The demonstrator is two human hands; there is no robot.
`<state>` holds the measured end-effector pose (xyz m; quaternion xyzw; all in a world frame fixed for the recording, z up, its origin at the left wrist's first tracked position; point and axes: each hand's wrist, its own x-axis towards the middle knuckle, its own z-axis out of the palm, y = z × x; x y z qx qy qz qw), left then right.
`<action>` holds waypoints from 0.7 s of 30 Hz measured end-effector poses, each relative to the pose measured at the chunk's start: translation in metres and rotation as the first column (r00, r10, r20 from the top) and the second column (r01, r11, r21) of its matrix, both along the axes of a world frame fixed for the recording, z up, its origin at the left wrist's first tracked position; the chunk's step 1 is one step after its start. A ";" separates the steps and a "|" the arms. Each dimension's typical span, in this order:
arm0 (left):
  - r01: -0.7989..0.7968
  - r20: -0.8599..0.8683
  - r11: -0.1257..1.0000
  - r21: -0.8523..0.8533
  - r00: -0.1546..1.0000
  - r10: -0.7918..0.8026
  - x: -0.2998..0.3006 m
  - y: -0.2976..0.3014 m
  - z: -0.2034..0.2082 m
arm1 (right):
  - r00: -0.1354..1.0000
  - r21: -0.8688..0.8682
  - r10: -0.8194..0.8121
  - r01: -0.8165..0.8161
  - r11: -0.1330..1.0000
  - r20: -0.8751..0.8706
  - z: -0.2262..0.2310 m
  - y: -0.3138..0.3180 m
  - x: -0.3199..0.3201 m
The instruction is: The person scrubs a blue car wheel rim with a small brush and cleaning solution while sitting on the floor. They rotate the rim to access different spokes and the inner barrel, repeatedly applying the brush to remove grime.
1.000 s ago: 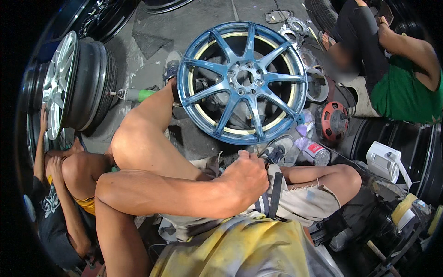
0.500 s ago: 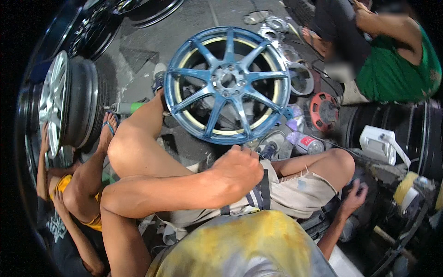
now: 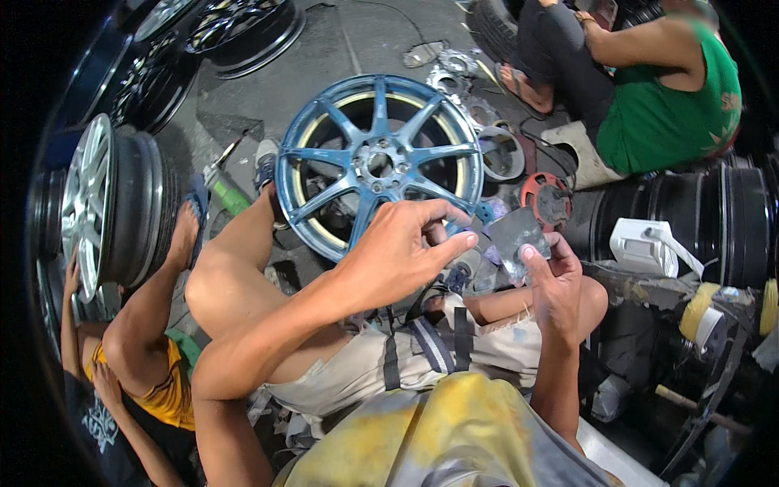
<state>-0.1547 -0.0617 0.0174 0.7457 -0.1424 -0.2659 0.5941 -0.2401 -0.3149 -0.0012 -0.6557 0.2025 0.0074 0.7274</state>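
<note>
In front of me lies a blue multi-spoke wheel rim (image 3: 380, 126) with worn, sanded-looking paint and a pale inner ring. My right hand (image 3: 556, 280) pinches a small dark grey sheet of sandpaper (image 3: 513, 231) between thumb and fingers, to the right of the rim's near edge. Over that near edge hovers my left hand (image 3: 406, 243), its fingers bent, thumb and forefinger apart, with nothing visible between them. The hand hides part of the lower spokes. The sheet's left edge comes close to the left thumb.
A silver rim (image 3: 97, 203) stands at the left beside a seated person in orange shorts (image 3: 162, 381). Left of my foot lies a green power tool (image 3: 230, 193). A red reel-like disc (image 3: 546, 201) and a white boxy container (image 3: 643, 246) are on the right, below a person in green (image 3: 665, 114).
My right hand has come up from beside my right knee and now shows the sandpaper. My left hand has loosened from a closed curl. The view has shifted slightly.
</note>
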 end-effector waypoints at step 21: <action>0.152 0.352 0.957 0.247 0.906 -0.235 0.007 0.036 -0.008 | 0.773 -0.502 0.633 -0.530 0.683 0.045 -0.038 0.012 0.034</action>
